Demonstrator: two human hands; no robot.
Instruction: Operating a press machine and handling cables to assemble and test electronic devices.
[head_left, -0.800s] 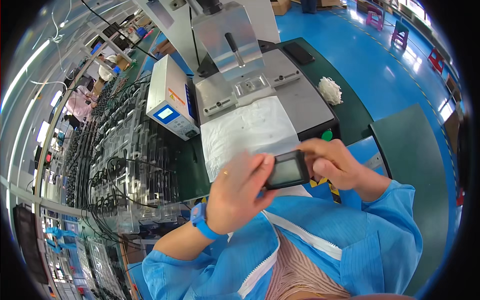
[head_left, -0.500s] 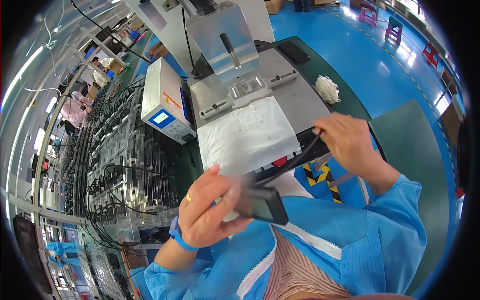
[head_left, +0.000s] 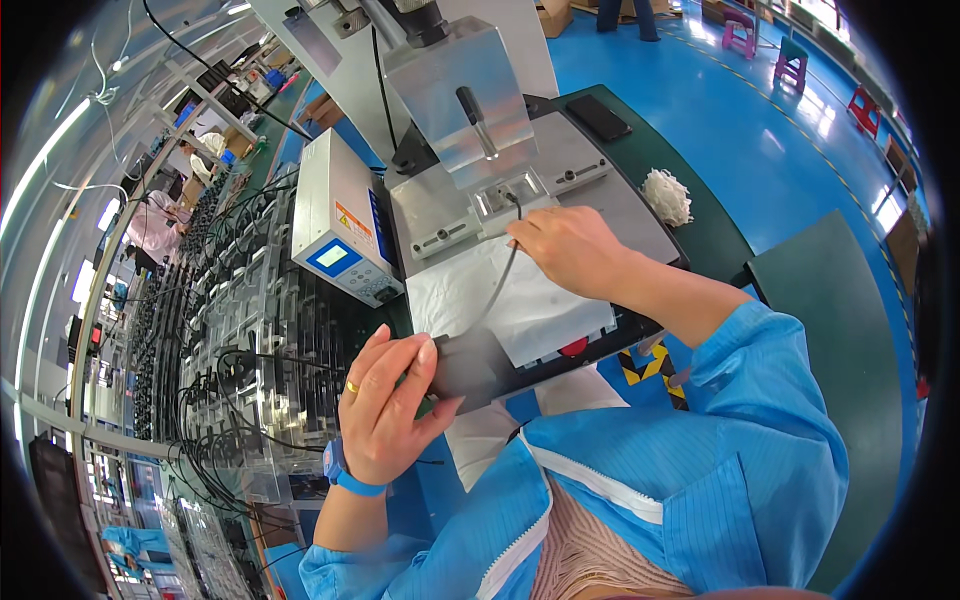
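In my left hand (head_left: 385, 405) is a flat, dark rectangular box (head_left: 474, 368), smeared by motion and held at its left end near the table's front edge. A thin black cable (head_left: 501, 278) runs from the box up to my right hand (head_left: 572, 250). The thumb and fingers of that hand pinch the cable close to its far end, which reaches the small clear fixture (head_left: 497, 203) under the press head (head_left: 470, 95). Whether the cable's tip rests in the fixture I cannot tell. White sheeting (head_left: 455, 285) lies beneath the cable on the press's metal base.
A control box (head_left: 340, 215) with a lit screen stands left of the press. Racks of clear trays with black cabled parts (head_left: 240, 370) fill the left side. A phone (head_left: 598, 116) and a pile of white scraps (head_left: 666, 197) lie at the right. A red button (head_left: 573, 347) sits at the front.
My right hand has moved far and left with the cable end, from the base's right edge to the fixture. My left hand and the box have shifted slightly left.
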